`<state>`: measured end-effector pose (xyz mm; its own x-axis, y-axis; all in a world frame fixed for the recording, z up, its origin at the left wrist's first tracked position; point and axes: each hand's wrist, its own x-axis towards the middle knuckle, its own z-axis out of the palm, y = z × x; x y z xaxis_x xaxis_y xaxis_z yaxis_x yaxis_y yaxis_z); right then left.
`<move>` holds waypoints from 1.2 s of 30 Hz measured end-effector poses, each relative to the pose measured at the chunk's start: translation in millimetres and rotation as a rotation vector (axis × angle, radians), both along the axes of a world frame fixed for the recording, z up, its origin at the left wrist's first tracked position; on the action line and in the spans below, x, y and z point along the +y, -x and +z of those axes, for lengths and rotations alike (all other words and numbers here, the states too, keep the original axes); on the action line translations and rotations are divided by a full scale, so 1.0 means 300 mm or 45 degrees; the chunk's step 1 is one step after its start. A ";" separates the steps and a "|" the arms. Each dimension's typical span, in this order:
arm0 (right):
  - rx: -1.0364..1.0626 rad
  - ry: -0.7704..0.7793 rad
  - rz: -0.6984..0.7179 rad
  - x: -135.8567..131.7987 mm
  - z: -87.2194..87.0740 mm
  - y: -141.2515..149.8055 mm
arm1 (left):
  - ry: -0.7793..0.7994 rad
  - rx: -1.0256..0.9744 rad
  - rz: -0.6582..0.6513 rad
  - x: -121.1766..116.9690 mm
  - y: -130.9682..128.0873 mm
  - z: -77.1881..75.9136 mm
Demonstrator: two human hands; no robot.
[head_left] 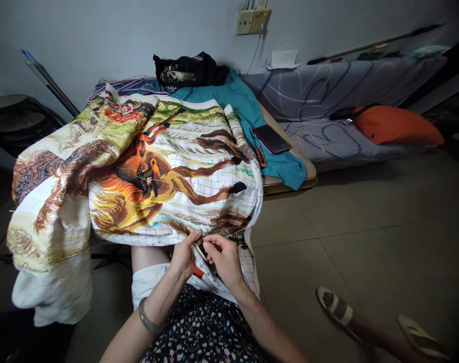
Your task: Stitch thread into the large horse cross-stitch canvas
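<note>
A large cross-stitch cloth [199, 174] with horses on a white grid spreads over the table and my lap. My left hand [184, 256] pinches a fold of it at the near edge, thumb on top. Close beside it, my right hand [223, 257] has thumb and forefinger pressed together at the same fold. Whatever is between those right fingertips is too small to make out. Loose yellow thread and a small dark-and-white item [149, 179] lie on the stitched horses. The cloth's left part is bunched up and hangs down toward the floor.
A teal cloth [244, 101] under the work carries a phone [271, 139] and orange-handled scissors [260, 157]. Behind are a black bundle [191, 70] and pink hangers [119, 85]. To the right stand a grey-covered sofa [312, 126] with an orange cushion [397, 125] and another person's sandalled feet [338, 307].
</note>
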<state>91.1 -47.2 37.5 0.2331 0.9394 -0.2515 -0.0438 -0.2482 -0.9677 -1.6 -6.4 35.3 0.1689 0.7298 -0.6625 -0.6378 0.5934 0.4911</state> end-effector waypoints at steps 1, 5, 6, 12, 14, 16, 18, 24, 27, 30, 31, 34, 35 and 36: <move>0.015 0.005 -0.002 0.000 0.003 -0.002 | 0.003 -0.002 -0.005 0.000 0.000 -0.001; 0.034 0.037 -0.010 -0.001 0.006 -0.007 | 0.011 0.004 -0.031 -0.001 0.000 -0.002; 0.040 0.047 -0.005 -0.001 0.007 -0.008 | 0.011 0.004 -0.041 -0.001 0.000 -0.001; 0.059 0.060 -0.006 0.005 0.009 -0.015 | 0.018 -0.011 -0.034 0.000 0.000 0.001; 0.085 0.067 -0.012 0.008 0.005 -0.014 | 0.017 -0.028 -0.057 -0.001 0.001 -0.002; 0.132 0.077 -0.028 0.010 -0.002 -0.010 | 0.011 -0.041 -0.082 -0.001 0.002 -0.007; 0.180 0.074 -0.049 0.010 -0.007 -0.003 | 0.001 -0.042 -0.086 -0.002 0.002 -0.011; 0.041 0.042 -0.091 0.004 -0.017 0.022 | -0.003 0.041 0.023 0.000 -0.003 -0.012; -0.078 -0.016 -0.119 0.002 -0.030 0.028 | -0.030 0.074 0.055 0.004 -0.004 -0.012; -0.137 -0.056 -0.124 0.001 -0.045 0.031 | -0.058 0.091 0.052 0.007 -0.003 -0.014; -0.151 -0.065 -0.124 0.001 -0.049 0.033 | -0.061 0.098 0.050 0.008 -0.003 -0.014; -0.190 -0.074 -0.131 0.000 -0.056 0.036 | -0.069 0.115 0.045 0.010 -0.002 -0.016; -0.190 -0.073 -0.135 0.001 -0.056 0.037 | -0.076 0.117 0.045 0.010 -0.002 -0.017; -0.177 -0.070 -0.140 0.002 -0.054 0.038 | -0.083 0.119 0.043 0.010 -0.002 -0.017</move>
